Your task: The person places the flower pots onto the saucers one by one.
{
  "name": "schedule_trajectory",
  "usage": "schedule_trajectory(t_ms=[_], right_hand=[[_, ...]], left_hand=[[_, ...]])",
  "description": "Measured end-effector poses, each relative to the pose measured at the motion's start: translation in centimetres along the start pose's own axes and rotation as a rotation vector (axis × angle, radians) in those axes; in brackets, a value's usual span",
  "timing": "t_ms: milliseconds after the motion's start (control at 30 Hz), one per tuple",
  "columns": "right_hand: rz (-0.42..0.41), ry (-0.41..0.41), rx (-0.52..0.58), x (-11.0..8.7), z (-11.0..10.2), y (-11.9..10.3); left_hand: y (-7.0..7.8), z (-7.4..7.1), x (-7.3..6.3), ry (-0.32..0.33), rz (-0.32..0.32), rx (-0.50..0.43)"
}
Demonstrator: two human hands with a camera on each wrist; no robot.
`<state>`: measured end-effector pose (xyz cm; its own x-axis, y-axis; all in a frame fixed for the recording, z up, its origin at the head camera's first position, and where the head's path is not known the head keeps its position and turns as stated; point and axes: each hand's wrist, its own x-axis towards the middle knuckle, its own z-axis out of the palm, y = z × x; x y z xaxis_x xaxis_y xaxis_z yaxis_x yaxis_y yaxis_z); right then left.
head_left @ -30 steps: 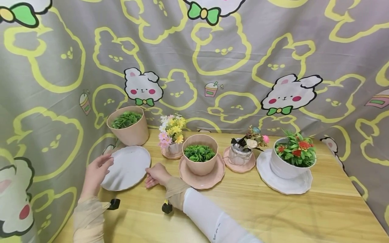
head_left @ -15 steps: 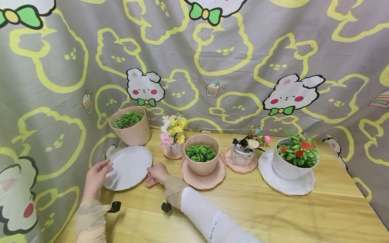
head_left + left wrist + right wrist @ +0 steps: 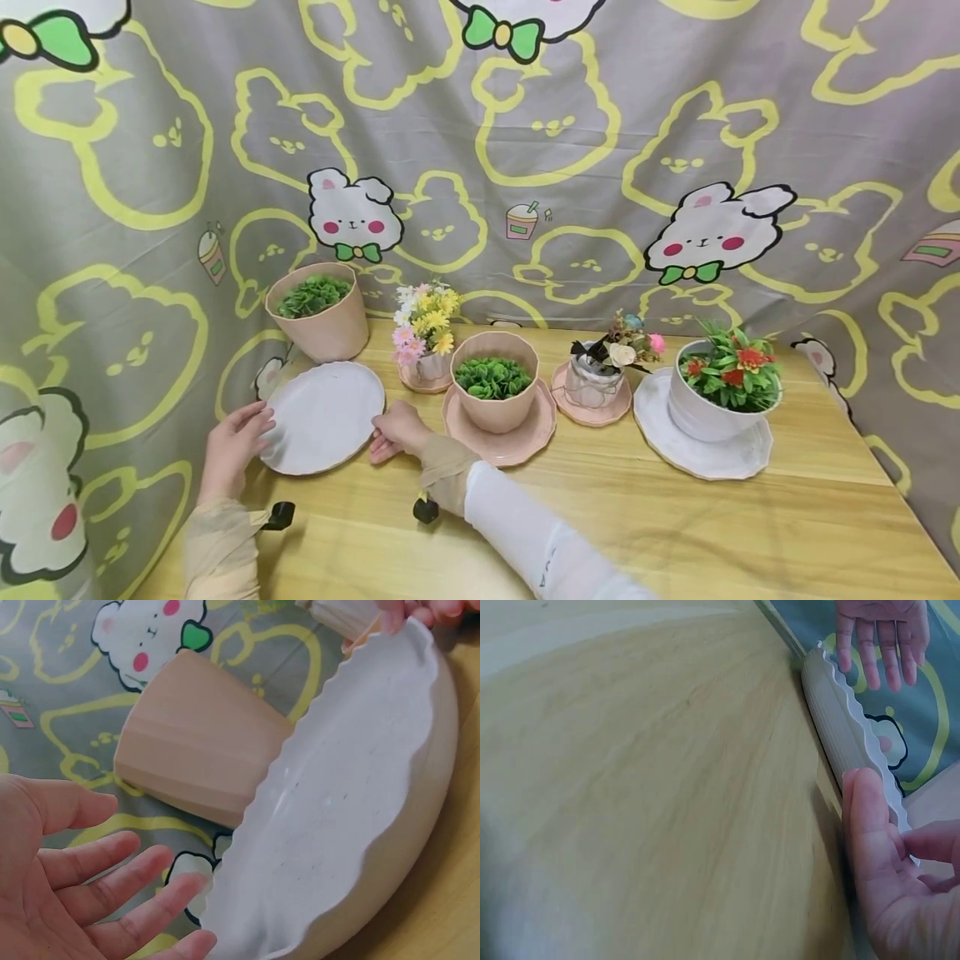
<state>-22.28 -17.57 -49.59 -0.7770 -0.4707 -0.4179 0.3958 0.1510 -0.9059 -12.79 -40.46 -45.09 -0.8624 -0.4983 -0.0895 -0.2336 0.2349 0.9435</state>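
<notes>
A white plant saucer (image 3: 326, 417) with a wavy rim is at the left of the table, in front of a peach flowerpot (image 3: 322, 321) holding green leaves. My right hand (image 3: 400, 429) pinches its right rim, thumb on the inner side and fingers outside, as the right wrist view shows. By the opposite rim my left hand (image 3: 234, 446) has its fingers spread and extended. A small gap separates that hand (image 3: 97, 877) from the saucer (image 3: 330, 810) in the left wrist view. The saucer's underside is hidden in the head view.
Along the back stand a small pot of daisies (image 3: 427, 333), a peach pot (image 3: 495, 408) on a pink saucer (image 3: 525, 446), a rose pot (image 3: 592, 383) and a white pot (image 3: 705, 417) on a white saucer (image 3: 652, 417). A patterned curtain (image 3: 450, 142) hangs behind.
The white saucer has shifted slightly right, with my right hand moving along at its rim. My left hand stays near the left side, fingers still extended. The pots have not moved.
</notes>
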Motion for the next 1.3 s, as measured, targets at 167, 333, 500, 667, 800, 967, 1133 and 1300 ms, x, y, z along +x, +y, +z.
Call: schedule_trajectory(t_ms=[167,333,500,667,800,967,1133,1300], right_hand=[[-0.012,-0.027,-0.006,-0.3,-1.5,0.3],[-0.015,-0.063,-0.014,-0.5,-2.7,0.5],[-0.008,-0.083,-0.019,-0.7,-3.5,0.7],[0.006,-0.083,-0.020,-1.0,-3.8,0.6],[0.014,-0.082,-0.018,-1.0,-3.9,0.7],[0.011,-0.075,-0.011,-0.7,-3.8,1.1],[-0.006,-0.075,0.002,-0.6,-3.7,1.3],[-0.005,-0.071,0.011,-0.9,-3.8,1.4]], left_hand=[[0.2,0.0,0.1,-0.014,-0.003,-0.003],[0.4,-0.1,0.5,-0.039,0.006,0.004],[1.2,0.0,0.9,-0.056,0.016,0.064],[2.2,0.0,2.0,-0.043,0.027,0.013],[3.1,0.2,3.4,-0.013,0.029,-0.038],[5.0,0.7,4.9,-0.052,0.027,-0.106],[7.2,1.3,6.6,-0.080,-0.027,-0.265],[8.8,1.8,8.3,-0.046,-0.109,-0.260]])
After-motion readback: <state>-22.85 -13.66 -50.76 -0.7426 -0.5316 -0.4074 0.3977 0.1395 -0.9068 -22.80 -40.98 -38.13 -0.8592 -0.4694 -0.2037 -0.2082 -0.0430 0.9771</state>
